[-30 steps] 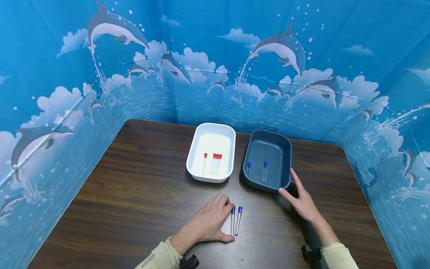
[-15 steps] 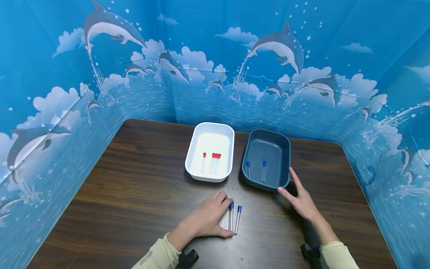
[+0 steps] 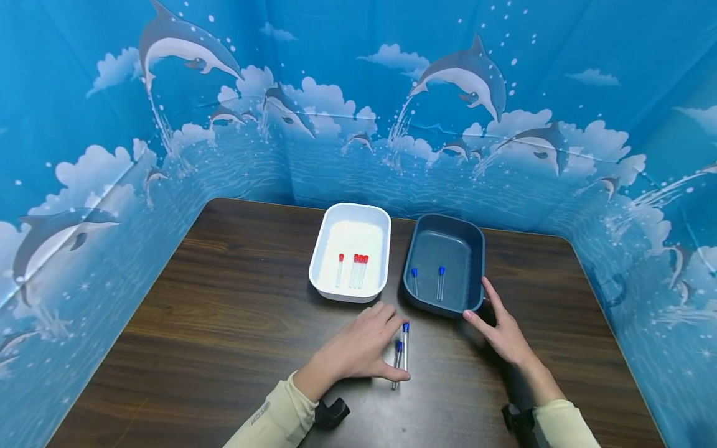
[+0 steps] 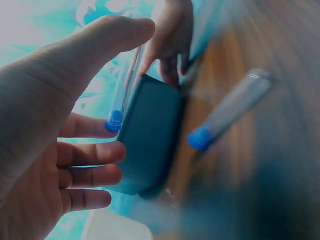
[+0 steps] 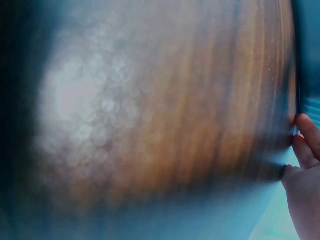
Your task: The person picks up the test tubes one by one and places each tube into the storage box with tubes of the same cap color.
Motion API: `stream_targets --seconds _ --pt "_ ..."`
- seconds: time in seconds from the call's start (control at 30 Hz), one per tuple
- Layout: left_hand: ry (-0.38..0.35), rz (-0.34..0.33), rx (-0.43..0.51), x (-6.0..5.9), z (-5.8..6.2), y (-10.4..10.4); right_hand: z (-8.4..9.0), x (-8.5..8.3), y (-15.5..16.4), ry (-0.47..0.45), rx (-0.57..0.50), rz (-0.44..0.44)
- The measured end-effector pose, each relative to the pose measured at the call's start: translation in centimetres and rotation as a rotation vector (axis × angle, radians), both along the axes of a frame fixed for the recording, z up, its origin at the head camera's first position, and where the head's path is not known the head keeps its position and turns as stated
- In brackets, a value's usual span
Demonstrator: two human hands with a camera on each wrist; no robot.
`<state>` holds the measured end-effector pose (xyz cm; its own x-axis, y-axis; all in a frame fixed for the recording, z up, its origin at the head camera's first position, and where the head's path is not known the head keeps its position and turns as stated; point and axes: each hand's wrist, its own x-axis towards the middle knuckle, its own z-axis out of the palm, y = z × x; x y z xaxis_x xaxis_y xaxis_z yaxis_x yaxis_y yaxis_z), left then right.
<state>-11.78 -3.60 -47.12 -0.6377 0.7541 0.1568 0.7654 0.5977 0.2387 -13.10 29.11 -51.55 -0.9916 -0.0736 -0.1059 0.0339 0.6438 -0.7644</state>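
My left hand (image 3: 361,345) pinches a clear blue-capped test tube (image 3: 406,351) lengthwise, thumb at the bottom end and index finger at the blue cap. In the left wrist view this tube (image 4: 116,117) is raised off the table, other fingers spread. Below it lies a second blue-capped test tube (image 4: 232,110) on the table, partly behind the left thumb in the head view. My right hand (image 3: 506,339) rests at the near right corner of a dark blue-grey tray (image 3: 431,307), thumb and fingers spread and touching its outside. Two blue-capped test tubes (image 3: 440,283) lie inside that tray.
Left of the dark tray stands a white tray (image 3: 342,297) with several red-capped test tubes (image 3: 361,270) in it. Both trays are near the back edge of the brown wooden table (image 3: 224,298). A dolphin-print curtain (image 3: 336,112) surrounds the table.
The left hand has lifted one blue-capped tube and carried it rightward over the other, toward the dark tray. The right hand has stayed at the tray's corner.
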Motion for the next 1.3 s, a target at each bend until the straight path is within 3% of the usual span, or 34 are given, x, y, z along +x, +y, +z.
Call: stream_targets --seconds 0.27,0.53,1.0,1.3 --pt "0.015 -0.007 0.003 -2.5 2.3 0.8 -0.1 0.0 0.1 0.003 0.002 -0.001" --pt "0.039 -0.002 -0.041 -5.5 3.4 2.1 -0.2 -0.1 0.1 -0.005 0.007 -0.001" --pt "-0.012 0.011 -0.064 -9.9 3.5 4.3 -0.2 -0.1 0.0 -0.015 0.008 -0.011" --pt "-0.031 0.017 -0.101 -11.7 3.2 5.8 -0.1 -0.2 0.0 -0.027 -0.009 -0.006"
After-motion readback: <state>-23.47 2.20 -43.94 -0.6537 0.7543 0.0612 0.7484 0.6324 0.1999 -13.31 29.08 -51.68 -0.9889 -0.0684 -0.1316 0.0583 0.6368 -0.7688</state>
